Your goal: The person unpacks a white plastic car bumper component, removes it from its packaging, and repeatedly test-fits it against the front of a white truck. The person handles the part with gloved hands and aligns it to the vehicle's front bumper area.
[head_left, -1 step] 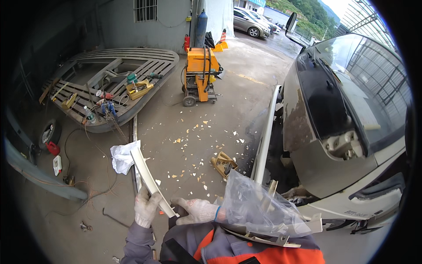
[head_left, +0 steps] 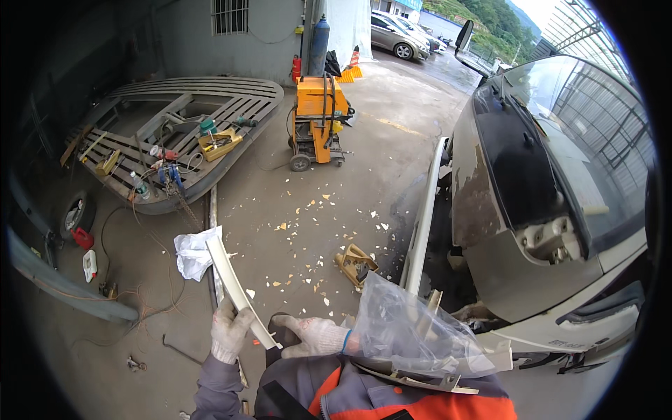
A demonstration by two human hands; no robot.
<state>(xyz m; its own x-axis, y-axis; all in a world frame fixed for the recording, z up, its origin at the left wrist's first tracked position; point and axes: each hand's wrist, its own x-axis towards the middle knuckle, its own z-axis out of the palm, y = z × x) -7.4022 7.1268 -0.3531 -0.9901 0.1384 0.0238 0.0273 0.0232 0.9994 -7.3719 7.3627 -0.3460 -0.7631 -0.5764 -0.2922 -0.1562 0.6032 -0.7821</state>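
Note:
My left hand [head_left: 229, 332], in a white work glove, grips a long curved white trim strip [head_left: 234, 283] near its lower end; the strip rises up and to the left. My right hand [head_left: 313, 334], also gloved, lies just right of the strip's lower end, fingers reaching toward it. A clear plastic bag [head_left: 409, 332] and a pale car-body part [head_left: 448, 373] rest across my right forearm against my grey and orange jacket.
A white van [head_left: 553, 203] with its front panels stripped stands on the right. An orange welding cart [head_left: 318, 115] stands ahead, and a large curved frame [head_left: 189, 119] holding tools lies at the left. A white rag [head_left: 190, 253], paint flakes and a yellow bracket [head_left: 357, 264] litter the concrete.

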